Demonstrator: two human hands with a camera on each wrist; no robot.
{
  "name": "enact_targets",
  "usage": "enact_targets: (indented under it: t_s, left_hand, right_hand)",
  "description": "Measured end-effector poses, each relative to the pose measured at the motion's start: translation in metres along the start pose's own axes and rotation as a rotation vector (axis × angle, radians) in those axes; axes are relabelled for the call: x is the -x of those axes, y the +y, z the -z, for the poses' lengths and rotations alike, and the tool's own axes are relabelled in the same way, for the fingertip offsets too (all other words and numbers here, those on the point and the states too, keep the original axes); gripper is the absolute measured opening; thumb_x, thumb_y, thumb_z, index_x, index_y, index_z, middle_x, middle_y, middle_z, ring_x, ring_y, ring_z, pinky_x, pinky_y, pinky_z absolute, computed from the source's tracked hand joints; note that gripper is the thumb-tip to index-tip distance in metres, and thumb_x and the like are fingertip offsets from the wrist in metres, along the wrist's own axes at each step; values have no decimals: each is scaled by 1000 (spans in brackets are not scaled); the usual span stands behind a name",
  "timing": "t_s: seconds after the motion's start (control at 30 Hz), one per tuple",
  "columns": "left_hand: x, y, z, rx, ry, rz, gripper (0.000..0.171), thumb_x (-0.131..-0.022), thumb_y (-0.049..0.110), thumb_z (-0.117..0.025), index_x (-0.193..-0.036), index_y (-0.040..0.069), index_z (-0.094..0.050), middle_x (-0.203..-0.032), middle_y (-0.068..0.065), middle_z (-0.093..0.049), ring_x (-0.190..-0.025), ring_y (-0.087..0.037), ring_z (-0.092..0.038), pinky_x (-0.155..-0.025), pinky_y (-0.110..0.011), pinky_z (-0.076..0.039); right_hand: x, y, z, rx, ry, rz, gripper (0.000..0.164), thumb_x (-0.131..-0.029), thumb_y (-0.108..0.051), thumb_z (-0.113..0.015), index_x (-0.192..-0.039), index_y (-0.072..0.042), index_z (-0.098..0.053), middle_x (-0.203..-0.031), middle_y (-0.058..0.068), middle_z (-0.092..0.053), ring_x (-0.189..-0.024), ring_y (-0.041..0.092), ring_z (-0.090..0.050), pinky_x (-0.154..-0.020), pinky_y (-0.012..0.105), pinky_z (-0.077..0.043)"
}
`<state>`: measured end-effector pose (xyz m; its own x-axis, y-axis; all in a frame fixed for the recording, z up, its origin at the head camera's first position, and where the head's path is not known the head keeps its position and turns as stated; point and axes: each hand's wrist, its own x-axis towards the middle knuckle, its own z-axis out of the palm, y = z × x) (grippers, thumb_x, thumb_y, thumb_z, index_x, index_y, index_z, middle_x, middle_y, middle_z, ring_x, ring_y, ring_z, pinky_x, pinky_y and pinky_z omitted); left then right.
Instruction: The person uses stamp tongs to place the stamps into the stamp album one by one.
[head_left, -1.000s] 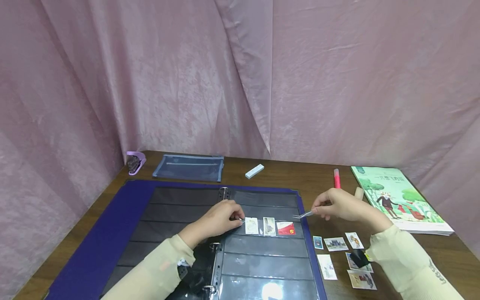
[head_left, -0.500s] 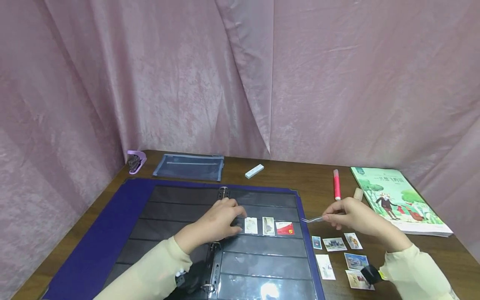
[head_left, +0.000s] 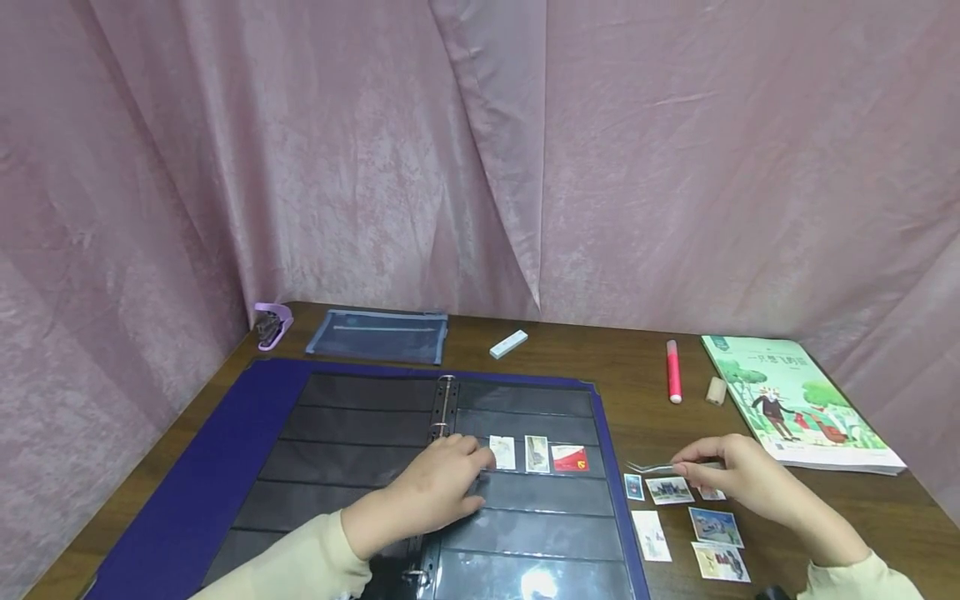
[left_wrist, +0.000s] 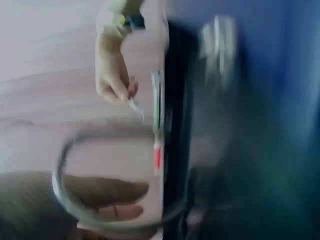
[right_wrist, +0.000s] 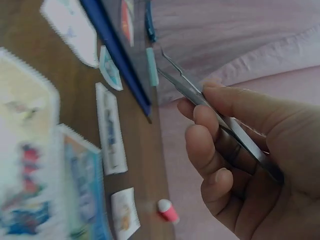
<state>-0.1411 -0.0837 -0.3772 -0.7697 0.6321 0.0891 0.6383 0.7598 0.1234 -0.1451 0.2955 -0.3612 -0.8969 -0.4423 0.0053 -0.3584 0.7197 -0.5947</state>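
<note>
A blue ring-binder stamp album [head_left: 532, 496] lies spread with black pocket pages. Three stamps stand in one right-page strip: a pale one [head_left: 502, 452], a scenic one [head_left: 537, 454] and a red-and-white one [head_left: 571, 458]. My left hand [head_left: 423, 492] is over the album's spine, fingers relaxed beside the pale stamp and holding nothing. In the left wrist view a metal binder ring [left_wrist: 59, 172] crosses before its fingers. My right hand [head_left: 742, 479] pinches bent-tip tweezers [right_wrist: 245, 142], tips apart with nothing between them, above loose stamps [head_left: 670, 490] right of the album.
Several more stamps, such as a tall pale one [head_left: 651, 535] and a blue one [head_left: 714, 527], lie on the wooden table. Farther back are a pink marker [head_left: 673, 372], an eraser [head_left: 716, 391], a green book [head_left: 802, 400], a small white box [head_left: 509, 344], a zip pouch [head_left: 378, 337] and a purple stapler [head_left: 273, 325].
My right hand has moved right and toward me with the tweezers, from the album's edge to the loose stamps. My left hand has loosened its fingers and drawn slightly toward me.
</note>
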Motion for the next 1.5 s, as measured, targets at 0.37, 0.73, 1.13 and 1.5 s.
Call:
enact_targets:
  t_s: [0.37,0.73,1.13,1.5]
  left_hand:
    - [5,-1,-17,46,91,72,34,-69,32,-75,-95,17,-59,-91,4,-58,-85,-12,-50,-78,-29,-41]
    - [6,-1,-26,64,123,112,38,-68,37,-74,-96,17,-59,-94,6,-55,-90,-12,-47,-82,-33,-39]
    - [5,-4,-27,63,144,91,33,-67,37,-74,-89,18,-60,-89,6,-57,-87,-12,-47,-79,-29,-38]
    - [3,-6,-26,93,121,106,33,-68,38,-74,-88,16,-61,-90,6,-55,-84,-11,-45,-77,-30,-38]
  right_hand:
    - [14,13,-10,5,25,-54,18,-87,-22,-57,-94,-9,-67,-77,-3,-64,-57,-4,-51,-51,21,-45]
    - [11,15,-15,65,29,-99,19,-86,-28,-58,-91,-12,-68,-82,-1,-66,-56,-5,-50,-51,19,-44]
    - [9,11,-20,98,58,-84,19,-85,-29,-59,-90,-14,-68,-80,-4,-66,-55,-5,-50,-51,18,-41]
    - [7,11,-22,117,60,-29,18,-85,-28,-58,-91,-13,-68,-80,-4,-67,-57,-6,-52,-52,18,-43]
